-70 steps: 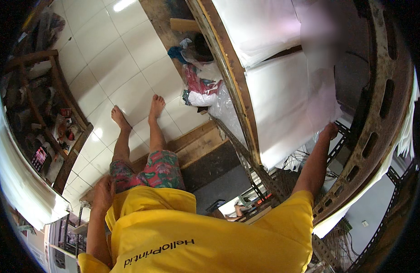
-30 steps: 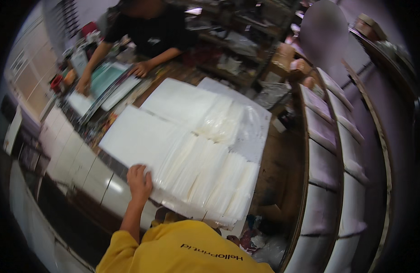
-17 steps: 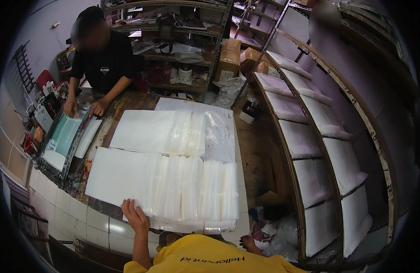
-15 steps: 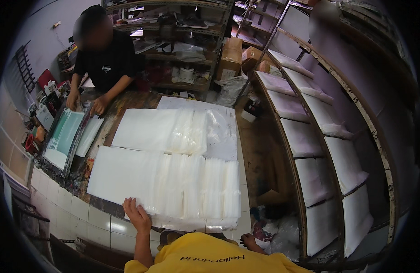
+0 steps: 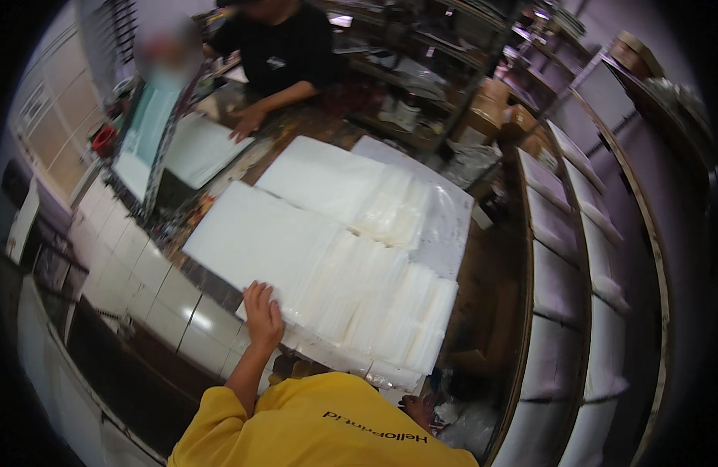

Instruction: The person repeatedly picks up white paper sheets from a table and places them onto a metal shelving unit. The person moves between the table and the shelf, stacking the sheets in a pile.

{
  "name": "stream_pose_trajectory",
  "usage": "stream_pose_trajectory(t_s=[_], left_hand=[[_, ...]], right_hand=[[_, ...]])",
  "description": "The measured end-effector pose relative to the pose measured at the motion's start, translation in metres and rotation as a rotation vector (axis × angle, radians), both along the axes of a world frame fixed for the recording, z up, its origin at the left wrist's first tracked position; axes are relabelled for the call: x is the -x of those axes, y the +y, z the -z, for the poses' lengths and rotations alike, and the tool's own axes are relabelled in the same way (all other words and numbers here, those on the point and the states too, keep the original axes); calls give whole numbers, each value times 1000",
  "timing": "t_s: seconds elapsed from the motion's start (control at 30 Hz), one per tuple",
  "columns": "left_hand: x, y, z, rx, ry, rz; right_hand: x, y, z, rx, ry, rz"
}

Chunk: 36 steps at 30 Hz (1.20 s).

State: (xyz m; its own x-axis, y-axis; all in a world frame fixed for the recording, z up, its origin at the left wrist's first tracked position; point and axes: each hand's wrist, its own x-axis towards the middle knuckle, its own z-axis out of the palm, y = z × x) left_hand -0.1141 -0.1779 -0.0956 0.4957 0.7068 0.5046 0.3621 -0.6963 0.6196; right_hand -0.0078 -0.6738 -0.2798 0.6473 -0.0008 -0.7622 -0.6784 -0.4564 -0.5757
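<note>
"Sheets [image 5: 266, 253] first: how do they look?"

"White, thin and flat, laid on the bench [image 5: 178, 233] in two rows. The near row is smooth and nearly unbroken on its left, then steps into many overlapping edges toward the right, like a spread deck of cards, with a slightly creamy tint along those layers."

"And the far row [image 5: 324, 175]?"

"Plain white on its left, with shiny, wrinkled streaks on its right. Paper or plastic film, I cannot tell."

"What shows underneath?"

"A pale grey covering [image 5: 452, 218], creased and glossy, reaching past the rows at the far right."

"Where are the hands?"

"The left hand [image 5: 264, 315] rests at the near row's close left edge, fingers extended and slightly apart. The right hand [image 5: 416, 409] is low by the near right corner, close to some clear plastic [image 5: 469, 428]. It is dark and blurred, so I cannot tell whether it grips anything."

"Anyone else?"

"A co-worker [image 5: 277, 54] in a black shirt stands across the bench, one hand at a white sheet [image 5: 199, 152] beside a tilted printing screen [image 5: 150, 117] with green mesh."

"And on the right?"

"A rack [image 5: 521, 319] carrying more white sheets in tiers."
</note>
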Motion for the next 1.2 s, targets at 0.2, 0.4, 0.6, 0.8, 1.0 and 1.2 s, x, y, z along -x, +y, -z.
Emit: stream_pose_trajectory(t_s=[0.2,0.4,0.6,0.8,1.0,1.2], left_hand=[[-4,-2,-6,12,-50,26],[0,-3,-4,4,-73,-15],[-12,8,-24,-86,-125,-67],[-49,59,-71,-298,-56,-133],[-80,95,-43,-161,349,116],[-99,112,-30,-200,511,98]], right_hand=[[8,-94,129,86,-58,-308],[-17,13,-28,72,-52,-279],[-35,22,-31,-9,-118,-126],[-24,10,-22,14,-116,-143],[5,2,-26,80,-31,-141],[38,-28,5,67,-36,-85]])
